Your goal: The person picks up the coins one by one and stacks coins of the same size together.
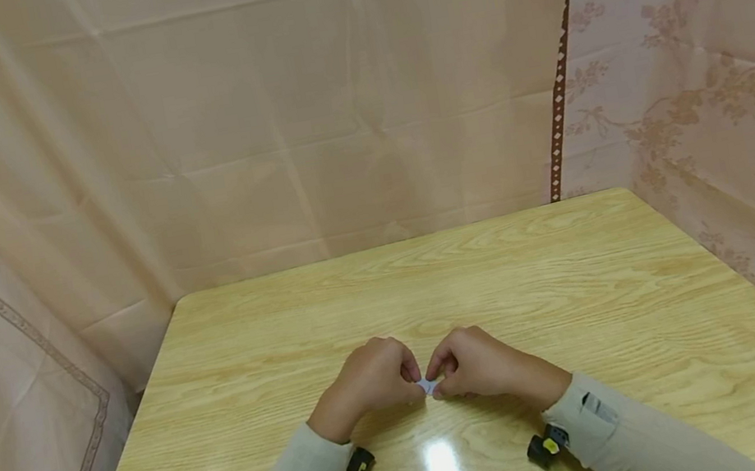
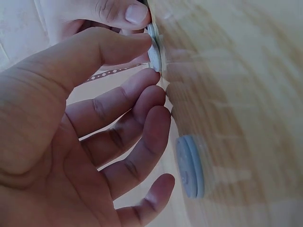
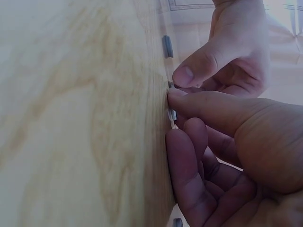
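Wood-grain table [image 1: 504, 273] before beige curtain [image 1: 327, 111]: one small pale piece [image 1: 428, 386] at its near middle, pinched narrowly by left hand [image 1: 371, 378] and right hand [image 1: 481, 364], handling apparently unfinished; one bluish disc [image 2: 185, 165] lying apart, untouched.

Pale-yellow wood-grain table [image 1: 431, 285]. At its middle, left to right, bare left hand [image 1: 371, 376] and bare right hand [image 1: 479, 361] pinch a small, flat, whitish piece [image 1: 428, 385] (partly hidden). Behind the table, plain beige cloth [image 1: 327, 111]; right of it, pinkish flower-patterned cloth [image 1: 734, 84].
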Demonstrator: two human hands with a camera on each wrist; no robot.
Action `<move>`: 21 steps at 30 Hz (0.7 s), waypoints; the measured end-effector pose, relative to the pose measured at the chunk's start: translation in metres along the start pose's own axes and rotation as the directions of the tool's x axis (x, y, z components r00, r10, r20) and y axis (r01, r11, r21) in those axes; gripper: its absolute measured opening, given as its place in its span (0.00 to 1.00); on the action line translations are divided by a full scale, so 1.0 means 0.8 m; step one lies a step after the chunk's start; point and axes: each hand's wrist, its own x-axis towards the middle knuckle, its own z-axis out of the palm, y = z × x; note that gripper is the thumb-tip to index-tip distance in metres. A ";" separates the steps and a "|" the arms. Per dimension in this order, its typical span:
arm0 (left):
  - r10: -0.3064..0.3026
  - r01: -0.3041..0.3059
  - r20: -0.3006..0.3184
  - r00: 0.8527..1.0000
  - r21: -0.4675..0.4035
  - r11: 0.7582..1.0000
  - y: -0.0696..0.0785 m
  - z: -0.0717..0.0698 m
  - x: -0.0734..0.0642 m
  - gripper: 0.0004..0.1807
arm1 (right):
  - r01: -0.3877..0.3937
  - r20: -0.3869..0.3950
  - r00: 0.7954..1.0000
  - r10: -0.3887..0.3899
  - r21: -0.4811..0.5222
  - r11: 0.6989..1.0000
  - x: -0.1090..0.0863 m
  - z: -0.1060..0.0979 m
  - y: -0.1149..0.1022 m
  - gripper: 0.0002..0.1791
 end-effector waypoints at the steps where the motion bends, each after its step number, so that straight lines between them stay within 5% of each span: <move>1: 0.000 0.000 0.002 1.000 -0.003 1.000 0.000 0.000 0.000 0.03 | -0.001 0.003 1.000 0.001 0.003 1.000 0.000 -0.001 0.000 0.05; 21: -0.019 0.020 0.024 1.000 -0.048 0.999 -0.004 0.001 0.001 0.07 | -0.036 0.010 0.999 0.036 0.025 0.999 -0.004 -0.004 -0.002 0.03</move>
